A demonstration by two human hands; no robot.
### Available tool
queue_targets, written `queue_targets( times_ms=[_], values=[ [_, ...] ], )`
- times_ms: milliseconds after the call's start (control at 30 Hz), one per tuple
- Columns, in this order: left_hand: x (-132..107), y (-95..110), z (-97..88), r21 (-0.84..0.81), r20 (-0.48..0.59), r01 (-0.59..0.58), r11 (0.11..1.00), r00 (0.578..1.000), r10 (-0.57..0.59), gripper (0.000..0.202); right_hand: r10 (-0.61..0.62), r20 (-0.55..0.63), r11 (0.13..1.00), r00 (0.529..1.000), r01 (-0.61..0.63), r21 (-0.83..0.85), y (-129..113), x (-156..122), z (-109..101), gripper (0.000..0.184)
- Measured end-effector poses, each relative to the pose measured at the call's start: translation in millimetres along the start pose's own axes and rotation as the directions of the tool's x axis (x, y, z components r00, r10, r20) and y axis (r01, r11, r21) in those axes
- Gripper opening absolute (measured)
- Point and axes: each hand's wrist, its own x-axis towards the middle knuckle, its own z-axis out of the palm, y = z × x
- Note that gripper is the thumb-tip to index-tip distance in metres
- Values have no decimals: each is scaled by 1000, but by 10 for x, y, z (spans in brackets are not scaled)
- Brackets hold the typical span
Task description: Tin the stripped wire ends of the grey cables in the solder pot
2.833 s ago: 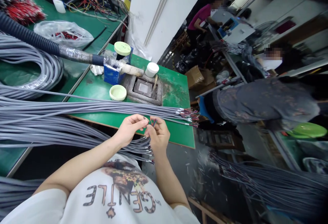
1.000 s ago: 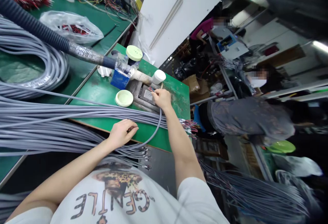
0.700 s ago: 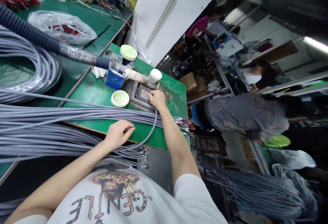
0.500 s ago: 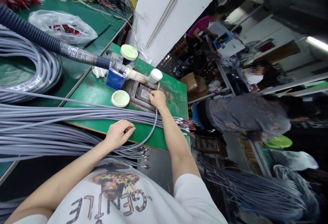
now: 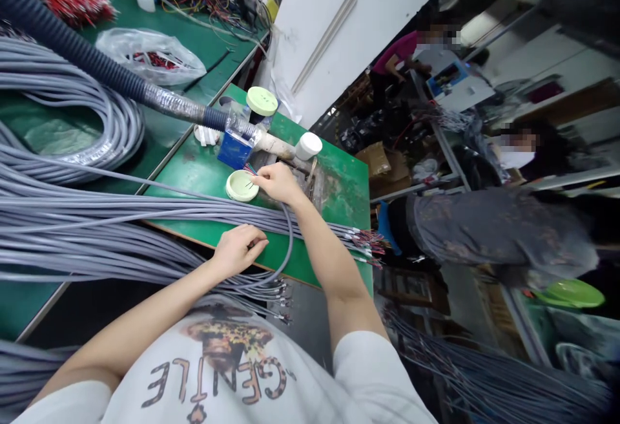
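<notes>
My right hand (image 5: 277,183) pinches the end of a grey cable (image 5: 290,233). Thin coloured wires poke out past its fingertips, their tips over a shallow pale green dish (image 5: 242,186). From this hand the cable loops down and back towards the lower left. My left hand (image 5: 241,249) lies at the near edge of a bundle of grey cables (image 5: 194,209), fingers curled in; whatever is inside them is hidden. Behind my right hand, a dark metal block (image 5: 314,186) is partly covered. A white round container (image 5: 309,146) stands beside it.
A ribbed black hose (image 5: 121,86) crosses from the upper left to a blue box (image 5: 235,147). A pale green lid (image 5: 262,101) sits behind. Coiled grey cable (image 5: 121,130) and a plastic bag (image 5: 151,55) occupy the left table. Other people work at the right.
My right hand has moved left with the cable end, from the metal block to the pale green dish. My left hand stays by the bundle. The whole view has shifted somewhat.
</notes>
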Motion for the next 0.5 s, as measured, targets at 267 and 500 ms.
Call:
queue_targets(
  times_ms=[267,500],
  values=[
    [6,2,-12,2,-1,-12,1000,1000,12,16,62,60,965,996,-44,-260,-109,129,188,22],
    [-3,-11,-11,-12,3,-5,1000,1000,5,15,13,-46,962,999,-26,-272,3,-37,-60,30]
  ],
)
